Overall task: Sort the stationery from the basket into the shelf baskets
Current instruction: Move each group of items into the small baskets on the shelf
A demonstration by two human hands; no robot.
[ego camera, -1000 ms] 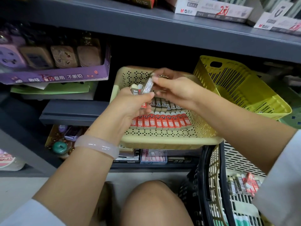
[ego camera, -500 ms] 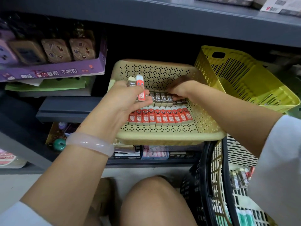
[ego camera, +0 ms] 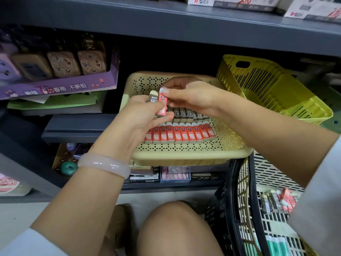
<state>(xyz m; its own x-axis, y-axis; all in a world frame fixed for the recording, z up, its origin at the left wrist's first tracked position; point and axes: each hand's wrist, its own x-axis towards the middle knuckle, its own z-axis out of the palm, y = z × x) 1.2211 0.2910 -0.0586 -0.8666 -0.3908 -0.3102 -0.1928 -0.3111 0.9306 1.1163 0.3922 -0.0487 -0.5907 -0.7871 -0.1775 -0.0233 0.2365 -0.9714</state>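
Note:
A beige perforated shelf basket (ego camera: 184,157) holds a front row of red erasers (ego camera: 180,133) and a back row of dark 2B erasers (ego camera: 186,114). Above its left part, my left hand (ego camera: 140,119) grips a dark eraser (ego camera: 153,97) and a red eraser (ego camera: 162,103), both upright. My right hand (ego camera: 191,96) pinches the top of that red eraser with thumb and forefinger. The source basket (ego camera: 245,209), black and cream, sits at the lower right with several loose erasers (ego camera: 278,200) inside.
A tilted yellow slotted basket (ego camera: 276,89) stands right of the beige one. A purple display box of sharpeners (ego camera: 60,87) sits on the shelf to the left. Boxes line the upper shelf (ego camera: 166,21). My knee (ego camera: 177,228) is below the hands.
My right hand left the back row of dark erasers in the basket and came up to pinch the red eraser held in my left hand.

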